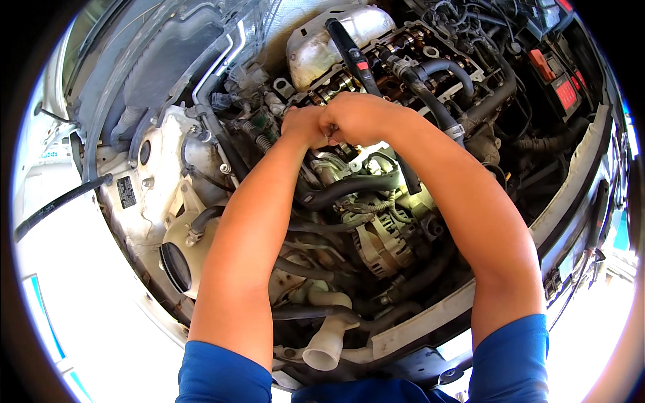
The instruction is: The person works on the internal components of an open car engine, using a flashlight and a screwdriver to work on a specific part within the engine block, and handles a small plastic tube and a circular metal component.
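Both my hands meet over the near edge of an opened car engine (430, 87), whose camshafts lie bare. My right hand (363, 119) is closed, fingers curled around something small and dark that I cannot make out. Touching it, my left hand (306, 126) is also closed, and whatever it grips is hidden. Just beyond the right hand, a black stick-shaped work light (351, 54) with a red patch leans on the engine. Below the hands are a black hose (353, 188) and the alternator (384, 245), lit brightly from above.
A silver heat shield (346, 30) sits at the far side. On the left stands a whitish reservoir with a black cap (176, 267). A pale filler neck (325, 346) rises near the front. At far right is a red and black device (559, 84). Hoses and pipes surround the hands.
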Tool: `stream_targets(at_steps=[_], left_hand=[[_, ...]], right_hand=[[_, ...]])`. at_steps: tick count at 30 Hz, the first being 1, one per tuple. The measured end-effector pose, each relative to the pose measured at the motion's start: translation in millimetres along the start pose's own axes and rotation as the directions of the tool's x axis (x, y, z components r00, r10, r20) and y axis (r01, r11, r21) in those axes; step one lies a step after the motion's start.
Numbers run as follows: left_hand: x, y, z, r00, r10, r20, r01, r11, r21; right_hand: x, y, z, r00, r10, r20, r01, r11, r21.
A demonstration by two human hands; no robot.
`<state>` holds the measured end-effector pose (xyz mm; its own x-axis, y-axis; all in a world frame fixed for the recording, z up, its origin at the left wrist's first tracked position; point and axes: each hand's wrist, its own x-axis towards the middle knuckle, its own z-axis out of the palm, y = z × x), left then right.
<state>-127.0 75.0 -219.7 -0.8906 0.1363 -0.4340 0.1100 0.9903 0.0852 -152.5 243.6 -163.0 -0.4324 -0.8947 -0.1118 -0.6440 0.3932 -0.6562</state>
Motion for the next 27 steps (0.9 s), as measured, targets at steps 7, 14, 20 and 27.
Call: stream_targets(at_steps=[7,14,20,27], left_hand=[[4,2,-1,0.997,-0.015,0.072,0.014,1.0,0.014],[5,1,7,0.999,-0.011,-0.03,0.009,0.999,-0.052],[11,-1,12,0.999,-0.019,-0.037,0.018,0.999,-0.046],[11,-1,9,0.999,0.0,0.039,-0.001,1.0,0.023]], right_hand=[[1,-1,-4,0.998,0.041,0.057,-0.034,0.993,-0.109],[4,-12,4,0.986,0.155,0.061,-0.119,0.91,-0.397],[1,-19,5,0.984,0.17,0.043,-0.135,0.89,-0.435],[1,-23,0,0.957,0.26,0.127,-0.184,0.884,-0.429]])
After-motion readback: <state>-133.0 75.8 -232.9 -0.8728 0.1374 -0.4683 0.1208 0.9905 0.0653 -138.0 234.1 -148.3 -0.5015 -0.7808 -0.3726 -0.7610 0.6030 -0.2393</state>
